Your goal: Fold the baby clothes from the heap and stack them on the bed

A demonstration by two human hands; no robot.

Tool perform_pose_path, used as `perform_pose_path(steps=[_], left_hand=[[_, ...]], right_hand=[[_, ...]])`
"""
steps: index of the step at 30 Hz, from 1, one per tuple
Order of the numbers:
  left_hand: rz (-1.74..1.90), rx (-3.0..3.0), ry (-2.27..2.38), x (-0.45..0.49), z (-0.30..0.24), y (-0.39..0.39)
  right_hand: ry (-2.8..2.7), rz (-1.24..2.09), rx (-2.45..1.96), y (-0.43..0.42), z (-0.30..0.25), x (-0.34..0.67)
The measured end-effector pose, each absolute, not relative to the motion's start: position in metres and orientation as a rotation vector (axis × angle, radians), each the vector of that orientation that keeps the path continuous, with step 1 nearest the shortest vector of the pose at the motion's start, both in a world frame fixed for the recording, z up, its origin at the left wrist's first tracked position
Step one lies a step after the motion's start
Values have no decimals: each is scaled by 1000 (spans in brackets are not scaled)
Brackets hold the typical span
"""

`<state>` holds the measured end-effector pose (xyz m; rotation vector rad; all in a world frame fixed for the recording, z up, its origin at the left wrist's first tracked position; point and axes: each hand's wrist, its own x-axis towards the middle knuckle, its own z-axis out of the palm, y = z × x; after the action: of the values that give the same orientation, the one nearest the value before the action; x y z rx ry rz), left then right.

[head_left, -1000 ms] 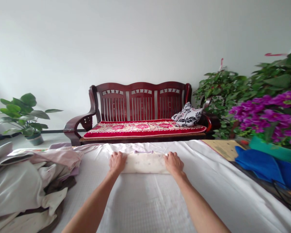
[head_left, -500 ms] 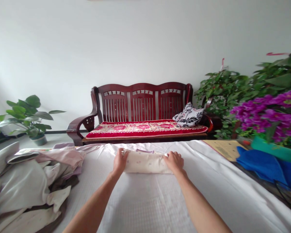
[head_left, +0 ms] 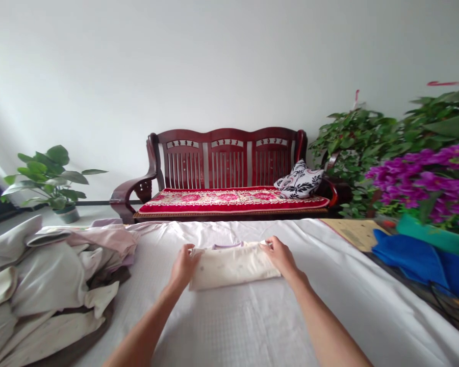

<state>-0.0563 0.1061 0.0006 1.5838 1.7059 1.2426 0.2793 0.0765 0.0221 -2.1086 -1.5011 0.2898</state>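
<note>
A cream folded shirt [head_left: 233,265] with small faint prints and a lilac neckline lies on the white cloth [head_left: 229,321] in front of me. My left hand [head_left: 184,265] pinches its far left corner between thumb and fingers. At the far right corner, my right hand [head_left: 283,255] grips the fabric the same way. The folded shirt sits slightly askew, its left end a little nearer me. Its underside is hidden.
A heap of loose clothes [head_left: 53,285] covers the left side. To the right are a blue cloth [head_left: 416,260], a beige board [head_left: 352,233] and purple flowers [head_left: 432,178] in a teal pot. Behind stands a dark red wooden bench [head_left: 229,158] with a patterned pillow [head_left: 300,181].
Both hands still hold the shirt. It has come slightly nearer me and tilted, its left end lower than before. The view has shifted a little.
</note>
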Motion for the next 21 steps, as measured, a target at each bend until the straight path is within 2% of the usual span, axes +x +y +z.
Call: perform_pose_path(steps=[3, 5, 9, 11, 15, 21], left_hand=[[1015, 2030, 1866, -49, 4, 89], [944, 2298, 1766, -35, 9, 80], [804, 2603, 1494, -5, 8, 67], [673, 2679, 1470, 2, 0, 64], [478, 2734, 1520, -3, -18, 64], [503, 2697, 1654, -22, -20, 69]], right_hand=[[-1545, 51, -2154, 63, 24, 263], [-1649, -96, -2013, 54, 27, 238], [-1983, -16, -1603, 41, 17, 174], [-2089, 42, -1536, 36, 6, 150], [-2182, 9, -1575, 33, -13, 142], [-2094, -65, -1820, 41, -10, 188]])
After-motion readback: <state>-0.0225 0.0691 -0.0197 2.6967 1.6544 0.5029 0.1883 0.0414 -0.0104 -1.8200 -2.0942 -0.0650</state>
